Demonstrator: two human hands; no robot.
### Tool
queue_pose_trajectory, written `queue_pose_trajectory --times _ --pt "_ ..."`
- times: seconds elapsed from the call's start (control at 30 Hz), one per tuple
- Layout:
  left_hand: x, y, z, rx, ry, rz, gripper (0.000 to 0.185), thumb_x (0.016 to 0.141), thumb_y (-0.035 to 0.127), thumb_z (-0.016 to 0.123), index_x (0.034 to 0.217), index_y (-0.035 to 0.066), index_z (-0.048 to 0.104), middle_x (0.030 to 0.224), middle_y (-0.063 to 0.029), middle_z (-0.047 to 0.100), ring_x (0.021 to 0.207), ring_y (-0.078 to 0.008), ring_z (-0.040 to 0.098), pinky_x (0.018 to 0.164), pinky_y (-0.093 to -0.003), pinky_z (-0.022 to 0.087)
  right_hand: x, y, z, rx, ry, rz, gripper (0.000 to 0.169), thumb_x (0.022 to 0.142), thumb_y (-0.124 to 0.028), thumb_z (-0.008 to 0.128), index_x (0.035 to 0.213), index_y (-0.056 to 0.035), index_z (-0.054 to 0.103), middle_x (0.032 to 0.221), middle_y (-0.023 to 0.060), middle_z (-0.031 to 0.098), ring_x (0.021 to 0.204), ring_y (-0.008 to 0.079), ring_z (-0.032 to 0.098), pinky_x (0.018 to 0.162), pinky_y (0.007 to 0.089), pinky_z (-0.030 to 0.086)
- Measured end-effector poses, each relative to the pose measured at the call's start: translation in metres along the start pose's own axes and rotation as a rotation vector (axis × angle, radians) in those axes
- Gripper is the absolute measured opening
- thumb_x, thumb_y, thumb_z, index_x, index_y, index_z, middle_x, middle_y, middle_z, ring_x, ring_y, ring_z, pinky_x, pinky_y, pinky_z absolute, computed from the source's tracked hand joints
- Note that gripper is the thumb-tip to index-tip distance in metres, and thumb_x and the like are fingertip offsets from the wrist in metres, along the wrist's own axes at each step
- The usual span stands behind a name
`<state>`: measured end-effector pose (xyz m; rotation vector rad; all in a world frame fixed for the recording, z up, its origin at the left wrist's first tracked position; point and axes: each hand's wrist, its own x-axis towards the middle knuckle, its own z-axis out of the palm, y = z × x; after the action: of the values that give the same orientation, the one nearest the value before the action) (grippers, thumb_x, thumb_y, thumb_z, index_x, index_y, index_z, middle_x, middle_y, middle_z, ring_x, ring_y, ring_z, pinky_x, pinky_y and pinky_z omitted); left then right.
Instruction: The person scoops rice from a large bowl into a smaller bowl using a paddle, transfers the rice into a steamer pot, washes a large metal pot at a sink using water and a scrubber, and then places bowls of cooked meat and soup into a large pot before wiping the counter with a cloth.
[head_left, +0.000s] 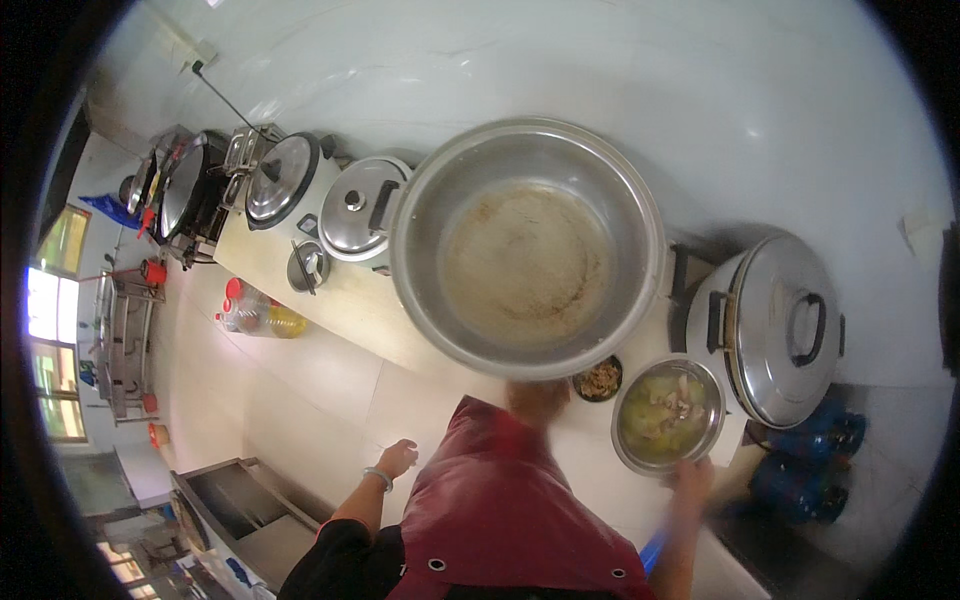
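My right hand (694, 474) grips the near rim of a stainless steel bowl (624, 442) at the right; the hand is blurred. Pale greenish soup (652, 420) with pieces of meat or mushroom fills the bowl. My left hand (398, 457), with a bangle at its wrist, hangs over the floor with nothing in it, fingers loosely bent. A large, wide metal basin (525, 262) stands before me, holding only a brownish stain or thin film on its bottom. Beside the soup bowl is a small dark bowl of chopped brown food (599, 380).
A big lidded steel pot (784, 330) stands right of the basin, with blue gas cylinders (802, 480) below. Leftward along the pale table (360, 322) are two lidded cookers (281, 184) and a metal bowl with chopsticks (308, 266). Oil bottles (262, 311) are on the floor.
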<state>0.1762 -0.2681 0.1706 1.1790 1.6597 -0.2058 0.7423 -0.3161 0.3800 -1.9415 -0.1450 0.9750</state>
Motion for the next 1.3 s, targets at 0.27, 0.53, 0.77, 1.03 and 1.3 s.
queue_pose_trajectory --times 0.27,0.53,0.77,1.03,1.3 --pt "0.074 -0.046 -0.059 -0.264 -0.059 0.057 0.029 0.083 0.022 0.062 0.106 0.005 0.057 0.077 -0.0101 0.067 0.067 -0.0176 0.065 0.062 -0.0308 0.053 -0.004 -0.1 0.154 0.115 -0.296 -0.051 0.023 0.082 -0.007 0.051 0.101 0.0058 0.052 0.084 0.0123 0.06 0.06 0.0169 0.06 0.048 0.0278 0.053" --pt "0.098 -0.049 -0.189 -0.691 0.179 -0.005 0.033 0.085 0.013 0.056 0.116 0.004 0.049 0.083 -0.008 0.062 0.068 -0.0164 0.061 0.053 -0.026 0.047 0.088 -0.052 0.337 0.296 -0.282 0.121 0.012 0.08 0.002 0.054 0.092 0.0017 0.051 0.083 0.0108 0.056 0.066 0.0184 0.055 0.053 0.0294 0.051" --pt "0.077 -0.123 -0.193 -0.834 0.254 -0.152 0.032 0.083 0.01 0.056 0.114 0.004 0.047 0.08 -0.01 0.061 0.063 -0.0177 0.06 0.049 -0.0262 0.047 0.143 -0.021 0.407 0.17 -0.211 0.216 0.011 0.082 0.004 0.051 0.093 0.0059 0.048 0.085 0.015 0.055 0.06 0.021 0.055 0.051 0.0304 0.052" --pt "0.05 -0.133 -0.151 -0.75 0.074 -0.253 0.033 0.08 0.008 0.057 0.112 0.003 0.049 0.078 -0.0106 0.061 0.063 -0.017 0.059 0.048 -0.0272 0.046 0.141 -0.03 0.416 -0.032 -0.188 0.281 0.02 0.089 -0.002 0.05 0.103 0.012 0.05 0.087 0.0183 0.057 0.063 0.0241 0.061 0.049 0.0304 0.056" --pt "0.106 -0.069 -0.172 -0.704 0.071 -0.161 0.029 0.086 0.008 0.054 0.114 0.007 0.049 0.083 -0.0086 0.06 0.068 -0.0148 0.059 0.053 -0.0236 0.046 0.122 -0.072 0.373 -0.781 -0.409 -0.062 0.035 0.093 -0.027 0.054 0.098 0.0076 0.054 0.085 0.0156 0.064 0.063 0.0189 0.063 0.048 0.0302 0.053"
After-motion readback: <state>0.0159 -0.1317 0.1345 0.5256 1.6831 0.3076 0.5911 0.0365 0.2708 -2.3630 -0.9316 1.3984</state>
